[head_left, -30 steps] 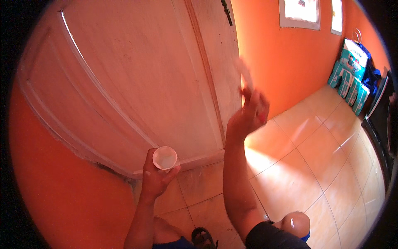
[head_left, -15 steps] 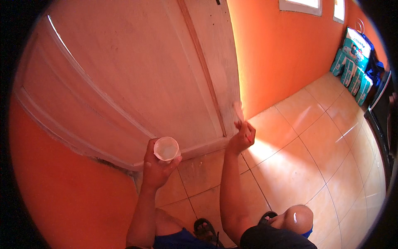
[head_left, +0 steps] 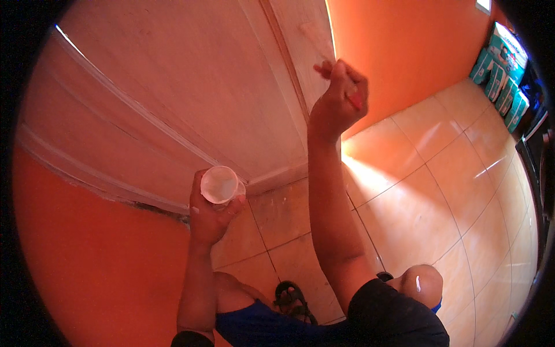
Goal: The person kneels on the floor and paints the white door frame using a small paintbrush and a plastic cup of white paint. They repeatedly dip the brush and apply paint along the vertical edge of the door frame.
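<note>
My left hand [head_left: 209, 222] is wrapped around a white plastic cup [head_left: 241, 188], held upright with its mouth facing up. Something pale lies inside the cup, and a whitish spot marks the hand. Higher up, my right hand [head_left: 340, 104] is closed near the edge of a whitish door [head_left: 185, 87]. A red handle [head_left: 356, 100] shows in its fist, seemingly that of a paintbrush. Bristles are hard to make out against the pale, smeared patch of door above the fingers.
Orange walls [head_left: 399, 52] flank the door. Tiled floor [head_left: 404, 214] stretches right, crossed by a bright patch of light. Teal packages [head_left: 503, 87] stand by the far wall, with a dark piece of furniture [head_left: 535, 150] nearer. My sandalled foot [head_left: 292, 298] is below.
My right hand has risen along the door edge with the red-handled tool. The cup in my left hand appears slightly higher and farther left. The whole view has shifted a little.
</note>
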Demonstrator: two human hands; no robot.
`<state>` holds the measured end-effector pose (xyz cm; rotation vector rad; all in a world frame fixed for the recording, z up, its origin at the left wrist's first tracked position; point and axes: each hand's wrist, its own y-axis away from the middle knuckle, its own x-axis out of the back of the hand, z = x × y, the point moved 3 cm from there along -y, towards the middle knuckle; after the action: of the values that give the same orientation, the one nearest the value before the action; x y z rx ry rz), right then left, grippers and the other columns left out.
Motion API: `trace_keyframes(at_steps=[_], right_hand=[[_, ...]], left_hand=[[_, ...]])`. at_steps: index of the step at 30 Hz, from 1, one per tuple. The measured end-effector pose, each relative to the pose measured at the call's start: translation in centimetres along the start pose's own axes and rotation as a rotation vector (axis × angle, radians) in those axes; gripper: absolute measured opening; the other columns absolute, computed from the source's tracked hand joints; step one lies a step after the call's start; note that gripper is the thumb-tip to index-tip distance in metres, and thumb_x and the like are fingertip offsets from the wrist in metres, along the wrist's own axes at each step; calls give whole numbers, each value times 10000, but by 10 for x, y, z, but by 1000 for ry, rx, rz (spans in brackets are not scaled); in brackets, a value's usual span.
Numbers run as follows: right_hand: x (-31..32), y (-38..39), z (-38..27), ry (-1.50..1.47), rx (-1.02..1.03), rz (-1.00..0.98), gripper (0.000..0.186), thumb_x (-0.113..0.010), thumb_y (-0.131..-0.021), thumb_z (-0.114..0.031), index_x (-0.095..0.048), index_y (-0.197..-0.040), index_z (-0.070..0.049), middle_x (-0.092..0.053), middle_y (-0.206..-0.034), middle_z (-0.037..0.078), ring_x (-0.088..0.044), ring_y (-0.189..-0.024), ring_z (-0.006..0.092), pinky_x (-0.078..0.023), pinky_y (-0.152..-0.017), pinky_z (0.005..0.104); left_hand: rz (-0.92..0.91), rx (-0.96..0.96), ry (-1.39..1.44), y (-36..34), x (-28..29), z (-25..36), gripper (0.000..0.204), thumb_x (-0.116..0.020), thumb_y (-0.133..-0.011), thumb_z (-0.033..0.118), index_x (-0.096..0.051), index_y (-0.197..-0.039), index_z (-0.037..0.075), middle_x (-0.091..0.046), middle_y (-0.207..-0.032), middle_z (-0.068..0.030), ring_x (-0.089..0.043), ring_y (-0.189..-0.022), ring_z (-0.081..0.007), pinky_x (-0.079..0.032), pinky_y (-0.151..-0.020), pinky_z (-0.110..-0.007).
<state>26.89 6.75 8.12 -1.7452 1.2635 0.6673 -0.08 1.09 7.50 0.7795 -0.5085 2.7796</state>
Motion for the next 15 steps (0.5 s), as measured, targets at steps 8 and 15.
trace_keyframes(at_steps=[8, 15], right_hand=[[163, 96, 97, 537, -217, 103, 130, -621, -938, -89, -596, -938, 38, -689, -815, 144, -681, -703, 200, -555, -734, 313], [73, 51, 33, 146, -77, 49, 146, -602, -951, -78, -591, -1001, 58, -691, -848, 162, -703, -749, 234, -559, -760, 325]], left_hand=[[-28, 7, 11, -7, -6, 5, 500, -804, -776, 130, -501, -1165, 51, -607, -1070, -70, -591, -1023, -172, -480, -911, -338], [-27, 12, 47, -7, -8, 0, 494, -803, -776, 109, -503, -1165, 53, -603, -1089, -69, -590, -1032, -175, -483, -920, -339]])
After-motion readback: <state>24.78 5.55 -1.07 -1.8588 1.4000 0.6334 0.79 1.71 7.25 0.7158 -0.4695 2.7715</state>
